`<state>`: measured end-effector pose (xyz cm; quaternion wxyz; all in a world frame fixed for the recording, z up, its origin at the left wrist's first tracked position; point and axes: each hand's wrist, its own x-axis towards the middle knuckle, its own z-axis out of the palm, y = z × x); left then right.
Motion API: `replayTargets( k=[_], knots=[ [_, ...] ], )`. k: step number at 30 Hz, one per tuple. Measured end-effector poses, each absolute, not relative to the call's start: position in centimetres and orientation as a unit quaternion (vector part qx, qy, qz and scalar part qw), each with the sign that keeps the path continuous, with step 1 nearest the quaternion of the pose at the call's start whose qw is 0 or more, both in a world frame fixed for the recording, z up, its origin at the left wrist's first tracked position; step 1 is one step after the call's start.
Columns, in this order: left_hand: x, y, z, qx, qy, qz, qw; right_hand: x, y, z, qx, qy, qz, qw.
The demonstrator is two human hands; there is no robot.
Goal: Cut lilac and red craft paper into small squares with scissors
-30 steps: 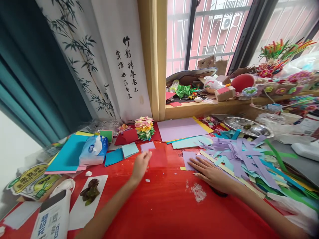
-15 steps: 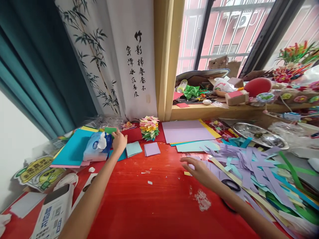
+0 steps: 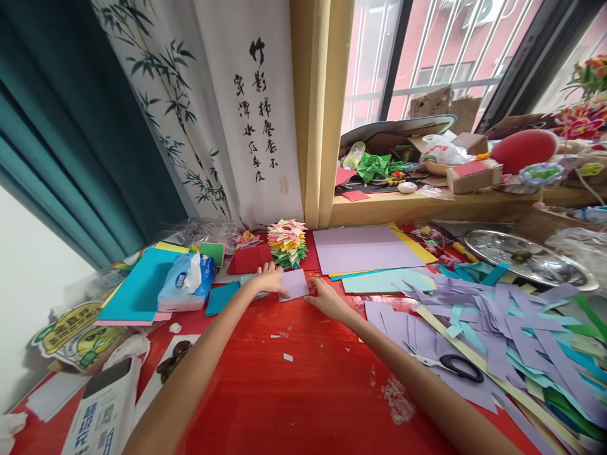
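A small stack of purple paper squares (image 3: 294,284) lies on the red table, between my two hands. My left hand (image 3: 268,280) is closed at its left edge, the thumb at the near corner and the fingers towards the back. At the right edge, my right hand (image 3: 327,300) has its curled fingertips against the paper. Light blue squares (image 3: 258,294) are partly covered by my left hand. Farther left lie darker blue squares (image 3: 222,297), and a green stack (image 3: 213,253) sits behind the tissue pack (image 3: 186,281).
A folded-paper model (image 3: 287,243) stands behind the squares. Large purple sheets (image 3: 370,248) lie at the back. To the right are scissors (image 3: 461,368), many paper strips (image 3: 502,328) and a metal tray (image 3: 526,256). A white box (image 3: 102,404) lies front left.
My left hand has left the green stack and moved right to the purple squares. My right hand has moved left to their other edge. The view has shifted slightly.
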<state>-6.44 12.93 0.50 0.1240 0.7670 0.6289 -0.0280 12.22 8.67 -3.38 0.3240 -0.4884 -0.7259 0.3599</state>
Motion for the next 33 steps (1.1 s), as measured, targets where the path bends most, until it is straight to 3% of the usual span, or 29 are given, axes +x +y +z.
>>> replayTargets(
  k=[9,17,28,33],
  knots=[
    [-5.0,10.4,1.4,0.785,0.569,0.116,0.216,13.0,9.1,-3.9,-0.479,-0.673,0.391,0.405],
    [-2.3,8.0,-1.2,0.635,0.482,0.475,0.372,13.8,9.2,-3.9,-0.429,-0.672,0.408,0.445],
    [-1.2,7.3,-2.6,0.617,0.469,0.490,0.399,13.2,8.0,-3.3,-0.455,-0.677,0.377,0.438],
    [-1.0,7.4,-2.4,0.629,0.475,0.496,0.364,13.2,8.1,-3.5,-0.475,-0.684,0.304,0.462]
  ],
)
